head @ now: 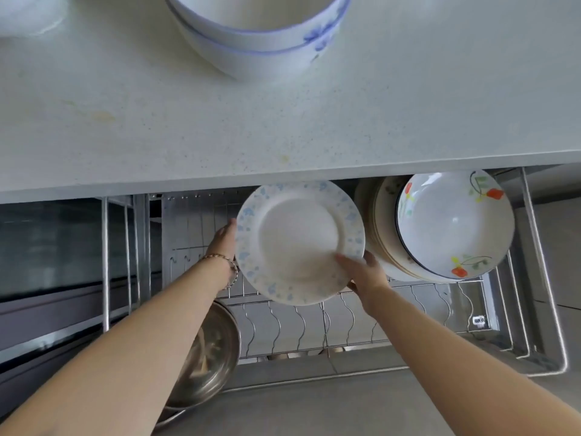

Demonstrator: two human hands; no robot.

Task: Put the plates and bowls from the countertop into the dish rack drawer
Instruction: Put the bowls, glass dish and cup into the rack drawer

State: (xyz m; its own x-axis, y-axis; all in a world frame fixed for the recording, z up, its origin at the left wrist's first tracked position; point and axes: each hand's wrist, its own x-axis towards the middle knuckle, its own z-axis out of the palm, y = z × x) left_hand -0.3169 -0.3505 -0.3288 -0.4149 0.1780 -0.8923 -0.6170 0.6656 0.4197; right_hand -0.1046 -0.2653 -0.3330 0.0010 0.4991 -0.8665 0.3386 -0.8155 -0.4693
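Observation:
I hold a white plate with a pale blue floral rim [298, 240] tilted on edge above the wire dish rack drawer [345, 319]. My left hand [224, 239] grips its left rim from behind. My right hand [361, 272] grips its lower right rim, thumb on the face. Just right of it, several cream plates [375, 234] stand on edge in the rack, with a white bowl with red flowers [456, 225] leaning in front of them. Two stacked white bowls with blue flowers [261, 36] sit on the countertop [283, 127] at the top.
A stack of steel bowls [207, 357] sits in the drawer's lower left, under my left forearm. The countertop's front edge overhangs the back of the drawer. The drawer's steel side rail [544, 278] runs down the right. Bare wire slots lie below the held plate.

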